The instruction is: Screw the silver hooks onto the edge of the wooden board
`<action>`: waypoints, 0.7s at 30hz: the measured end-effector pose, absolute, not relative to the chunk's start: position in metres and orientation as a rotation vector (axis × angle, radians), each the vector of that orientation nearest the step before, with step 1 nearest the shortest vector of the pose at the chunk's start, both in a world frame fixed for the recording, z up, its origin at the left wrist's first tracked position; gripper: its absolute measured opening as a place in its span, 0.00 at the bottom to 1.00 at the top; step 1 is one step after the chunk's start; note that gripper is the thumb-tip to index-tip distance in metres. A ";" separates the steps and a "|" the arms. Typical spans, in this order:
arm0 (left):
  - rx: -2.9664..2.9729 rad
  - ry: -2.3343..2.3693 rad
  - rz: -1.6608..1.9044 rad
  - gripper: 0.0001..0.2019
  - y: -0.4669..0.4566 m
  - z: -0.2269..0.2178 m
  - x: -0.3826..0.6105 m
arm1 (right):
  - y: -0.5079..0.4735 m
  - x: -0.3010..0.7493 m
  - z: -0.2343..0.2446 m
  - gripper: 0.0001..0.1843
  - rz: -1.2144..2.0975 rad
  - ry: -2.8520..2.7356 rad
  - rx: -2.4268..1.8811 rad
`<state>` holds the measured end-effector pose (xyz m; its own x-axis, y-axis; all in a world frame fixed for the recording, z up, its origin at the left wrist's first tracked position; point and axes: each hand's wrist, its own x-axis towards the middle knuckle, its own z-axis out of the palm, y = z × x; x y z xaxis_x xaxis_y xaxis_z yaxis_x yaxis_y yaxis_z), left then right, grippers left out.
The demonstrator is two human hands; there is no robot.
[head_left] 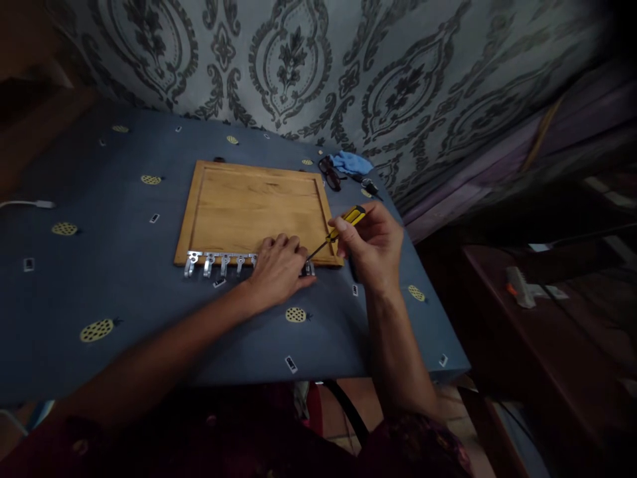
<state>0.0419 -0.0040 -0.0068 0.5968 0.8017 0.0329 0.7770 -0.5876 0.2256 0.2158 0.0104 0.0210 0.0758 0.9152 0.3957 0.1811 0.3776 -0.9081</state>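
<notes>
A framed wooden board (pixel 259 206) lies flat on the table. Along its near edge runs a metal hook rail (pixel 225 260) with several silver hooks. My left hand (pixel 280 271) presses down over the right part of this rail, fingers bent on the board and thumb stretched to the right, covering some hooks. In my right hand (pixel 375 245) is a screwdriver (pixel 347 223) with a yellow and black handle, pinched between thumb and fingers. Its thin shaft slants down to the left, the tip at the rail's right end beside my left fingertips. Any screw there is too small to make out.
Dark glasses (pixel 330 174), a blue cloth (pixel 351 162) and keys (pixel 369 186) lie beyond the board's right corner. A white cable (pixel 37 204) reaches in from the left. Patterned cloth (pixel 293 66) hangs behind the table. At right stands a dark red surface (pixel 502 299).
</notes>
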 end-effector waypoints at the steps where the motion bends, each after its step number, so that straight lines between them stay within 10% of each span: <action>1: 2.636 1.319 0.193 0.22 -0.004 -0.007 0.042 | 0.010 0.216 0.019 0.30 0.742 -1.384 -1.070; 21: 2.645 1.326 0.214 0.23 -0.004 -0.009 0.042 | 0.002 0.226 0.013 0.24 0.810 -1.377 -1.037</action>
<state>0.0424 -0.0042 -0.0087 0.5932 0.8035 0.0497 0.7783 -0.5882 0.2199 0.2255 0.0018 0.0131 0.0660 0.9245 0.3753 0.1207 0.3660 -0.9228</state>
